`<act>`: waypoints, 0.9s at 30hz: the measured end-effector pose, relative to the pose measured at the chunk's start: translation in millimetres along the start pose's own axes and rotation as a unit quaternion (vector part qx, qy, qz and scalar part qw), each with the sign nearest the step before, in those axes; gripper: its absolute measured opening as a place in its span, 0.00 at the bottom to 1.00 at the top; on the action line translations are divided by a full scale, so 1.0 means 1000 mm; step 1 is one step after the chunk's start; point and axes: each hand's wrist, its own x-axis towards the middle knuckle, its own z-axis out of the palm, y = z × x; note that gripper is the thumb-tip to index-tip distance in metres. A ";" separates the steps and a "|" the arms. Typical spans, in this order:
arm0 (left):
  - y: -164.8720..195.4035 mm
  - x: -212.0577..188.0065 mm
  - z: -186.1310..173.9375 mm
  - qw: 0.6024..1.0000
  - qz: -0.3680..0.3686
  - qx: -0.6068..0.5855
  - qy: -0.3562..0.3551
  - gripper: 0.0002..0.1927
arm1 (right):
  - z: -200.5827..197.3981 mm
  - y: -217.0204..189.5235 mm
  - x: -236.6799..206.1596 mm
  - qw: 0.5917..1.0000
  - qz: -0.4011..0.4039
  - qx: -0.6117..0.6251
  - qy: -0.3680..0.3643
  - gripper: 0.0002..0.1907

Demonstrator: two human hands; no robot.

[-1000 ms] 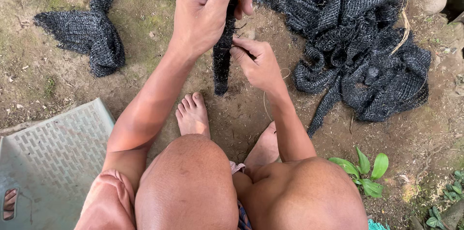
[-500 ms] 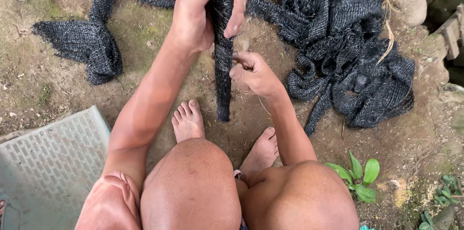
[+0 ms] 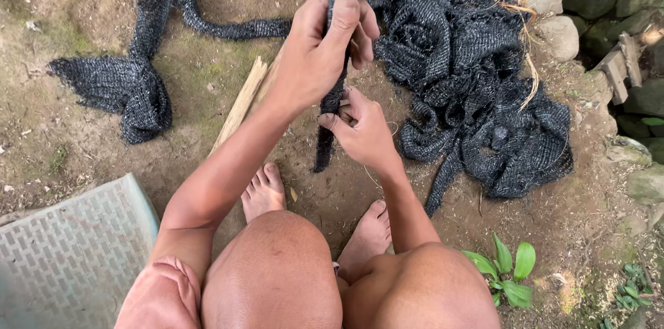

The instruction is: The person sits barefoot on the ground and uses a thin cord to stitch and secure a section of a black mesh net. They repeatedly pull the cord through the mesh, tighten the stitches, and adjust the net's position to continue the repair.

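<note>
Two bare hands working a twisted strip of black netting

The left hand (image 3: 319, 52) is clenched around the coarse mesh rope (image 3: 334, 59), its loose end dangling below; just beneath, the right hand (image 3: 360, 128) pinches a thin pale thread (image 3: 379, 180) beside it. Crumpled netting heap (image 3: 477, 94) lies right of the grip.

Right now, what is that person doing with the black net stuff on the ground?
A person sits barefoot on bare dirt, holding up a twisted strip of black netting. The left hand grips the strip high up, while the right hand pinches it lower down, with a thin thread trailing from it. A big heap of the same netting lies to the right, a knotted piece to the left, and a wooden stick beneath the arm.
</note>
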 end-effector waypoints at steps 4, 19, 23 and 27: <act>-0.008 -0.003 0.002 0.994 0.001 0.044 0.097 0.24 | 0.009 -0.013 0.000 0.998 0.021 -0.047 0.026 0.21; -0.007 -0.001 -0.013 0.980 0.004 0.015 0.200 0.13 | 0.029 -0.015 0.000 0.995 -0.027 -0.071 0.059 0.17; -0.006 -0.003 -0.015 0.977 0.032 0.047 0.205 0.14 | 0.019 -0.007 -0.003 0.998 -0.011 -0.058 0.018 0.16; -0.009 -0.006 -0.018 0.980 0.051 0.050 0.186 0.15 | 0.016 0.011 -0.007 0.993 -0.092 -0.071 0.029 0.18</act>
